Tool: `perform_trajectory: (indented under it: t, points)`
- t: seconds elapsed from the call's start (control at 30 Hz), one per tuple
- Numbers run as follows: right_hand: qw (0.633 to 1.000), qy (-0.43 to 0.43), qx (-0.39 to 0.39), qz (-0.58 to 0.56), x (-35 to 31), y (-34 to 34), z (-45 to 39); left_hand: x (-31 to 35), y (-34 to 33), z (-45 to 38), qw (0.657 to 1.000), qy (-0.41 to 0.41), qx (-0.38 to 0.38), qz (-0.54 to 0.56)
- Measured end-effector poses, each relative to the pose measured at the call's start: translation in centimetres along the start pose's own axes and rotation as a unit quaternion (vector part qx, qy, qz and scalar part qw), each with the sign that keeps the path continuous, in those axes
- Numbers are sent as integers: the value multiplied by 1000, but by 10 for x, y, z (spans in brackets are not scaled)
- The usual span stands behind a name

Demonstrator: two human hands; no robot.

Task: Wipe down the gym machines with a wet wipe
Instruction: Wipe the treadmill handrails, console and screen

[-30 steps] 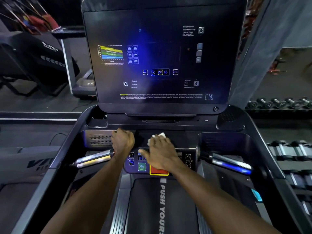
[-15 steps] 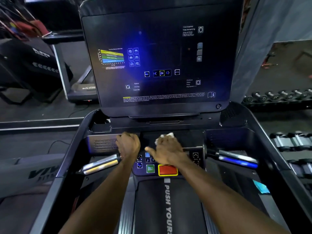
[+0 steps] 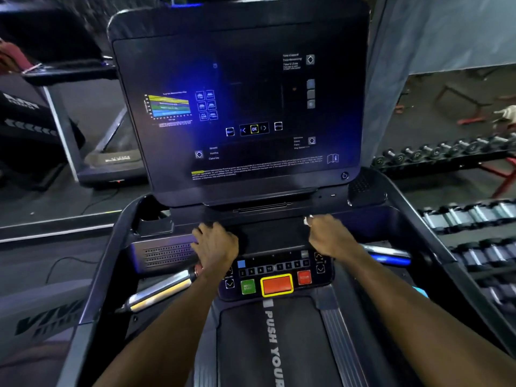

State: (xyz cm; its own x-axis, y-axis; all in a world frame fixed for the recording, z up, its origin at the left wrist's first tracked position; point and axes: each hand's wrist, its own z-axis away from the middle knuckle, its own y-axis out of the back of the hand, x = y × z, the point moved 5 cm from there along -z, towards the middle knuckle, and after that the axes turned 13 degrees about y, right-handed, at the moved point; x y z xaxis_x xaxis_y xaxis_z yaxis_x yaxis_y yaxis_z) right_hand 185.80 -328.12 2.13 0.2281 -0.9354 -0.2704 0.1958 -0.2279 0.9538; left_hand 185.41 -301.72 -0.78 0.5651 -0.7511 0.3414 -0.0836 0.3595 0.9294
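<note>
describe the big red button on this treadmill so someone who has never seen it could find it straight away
Start at the treadmill's large dark screen and drop down to the small button panel between the person's two forearms. On its bottom row sits the big red button, between a green button and a smaller red button. It alone has a yellow border.

I'm seeing dumbbells (image 3: 446,153) lying in a row on a rack at the right. A black cable (image 3: 60,265) is trailing across the floor (image 3: 42,202) at left.
</note>
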Motion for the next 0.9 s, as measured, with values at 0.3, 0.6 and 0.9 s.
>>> perform_trajectory:
  t: [0.3,0.6,0.9]
  points:
    - [992,-75,-96,13,-20,-36,-17,-7,6,1,999,8,7,39]
    - [982,-123,-4,-145,16,-40,-17,-10,5,-2,997,15,-2,76]
    - [961,-31,267,-68,-9,-56,43,-13,10,3,993,16,1,121]
